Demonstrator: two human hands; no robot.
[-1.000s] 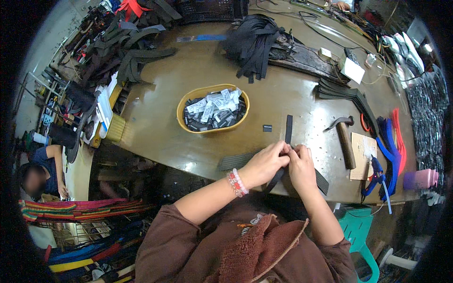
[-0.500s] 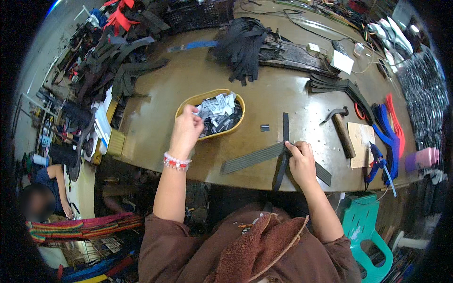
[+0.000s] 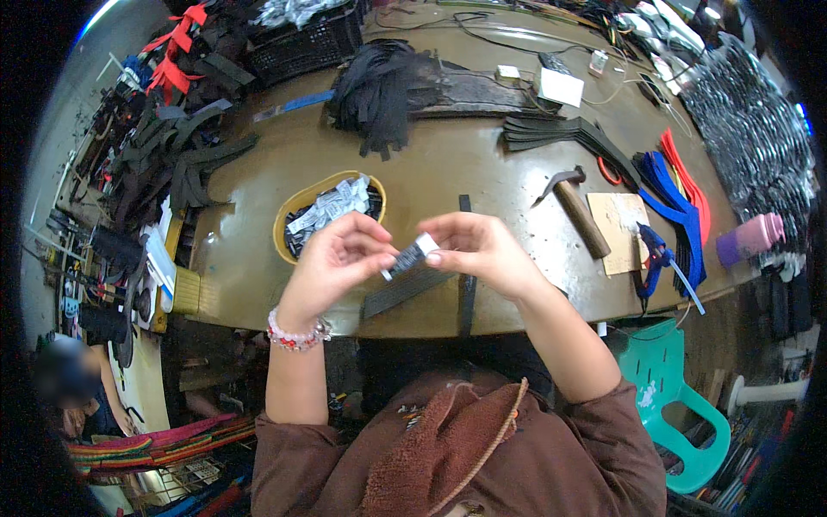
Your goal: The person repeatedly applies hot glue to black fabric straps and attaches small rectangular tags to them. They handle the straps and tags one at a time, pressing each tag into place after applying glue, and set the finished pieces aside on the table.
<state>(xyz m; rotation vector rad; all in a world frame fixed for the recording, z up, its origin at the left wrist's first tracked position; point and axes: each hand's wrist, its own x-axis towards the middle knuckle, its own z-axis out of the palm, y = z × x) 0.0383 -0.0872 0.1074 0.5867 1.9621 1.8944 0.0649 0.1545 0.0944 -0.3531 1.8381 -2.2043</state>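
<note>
A small black label (image 3: 408,260) with white ends is pinched between my two hands above the table's front part. My left hand (image 3: 338,265) has thumb and fingers closed on its left end. At the white end on the right, my right hand (image 3: 484,254) grips it with thumb and fingertips. Below them lie a dark grey ribbed strap (image 3: 389,299) and a narrow black strap (image 3: 466,312), crossing on the table; my right hand hides the crossing. Left of the hands stands an oval yellow tub (image 3: 281,231) filled with black and white labels.
A hammer (image 3: 581,215), a piece of cardboard (image 3: 617,233) and a blue glue gun (image 3: 656,246) lie to the right, beside blue straps (image 3: 685,220). Bundled black straps (image 3: 375,95) lie at the back. A green chair (image 3: 668,379) stands front right; another person (image 3: 103,388) is at far left.
My left hand has come away from the tub to the right, now with a label. My right hand has left the crossed straps and also grips the label. The view has shifted.
</note>
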